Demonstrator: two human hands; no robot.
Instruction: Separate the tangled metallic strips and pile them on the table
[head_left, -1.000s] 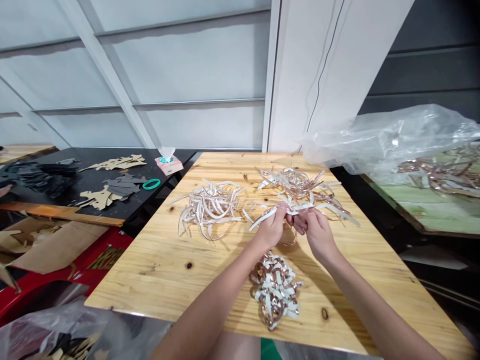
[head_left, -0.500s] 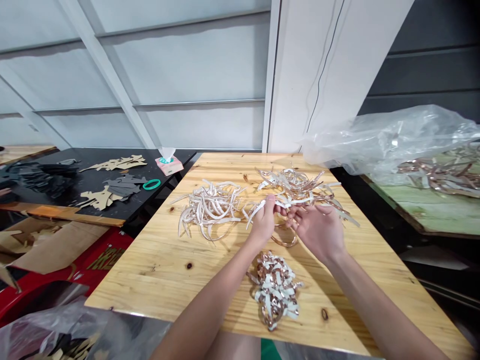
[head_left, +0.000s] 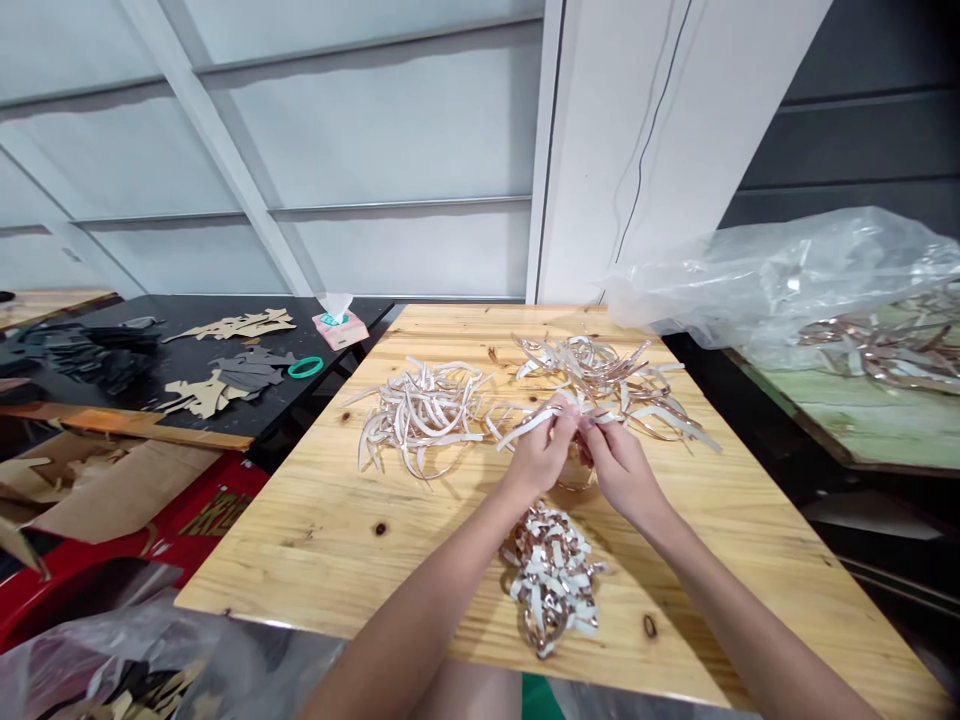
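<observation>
Both of my hands meet over the middle of the wooden table (head_left: 330, 560). My left hand (head_left: 544, 455) pinches a thin curved strip (head_left: 521, 430), white on the side I see. Close beside it, my right hand (head_left: 621, 468) has its thumb and fingers pressed together on the same strip. Behind my hands lies a loose pile of shiny rose-gold and white strips (head_left: 589, 362). To the left is a heap of pale curved strips (head_left: 424, 415). Nearer my body sits a mound of short rose-gold and white pieces (head_left: 553, 580).
On the black table (head_left: 266, 420) at left are a tissue pack (head_left: 340, 332), a green tape ring (head_left: 305, 367) and dark and tan scraps. A cardboard box (head_left: 112, 490) stands below it. Clear plastic sheeting (head_left: 772, 275) covers part of the right-hand table (head_left: 847, 420).
My right hand has moved left and turned over, from an open-fingered, palm-showing pose to a pinch beside my left hand. My left hand has shifted slightly right and down.
</observation>
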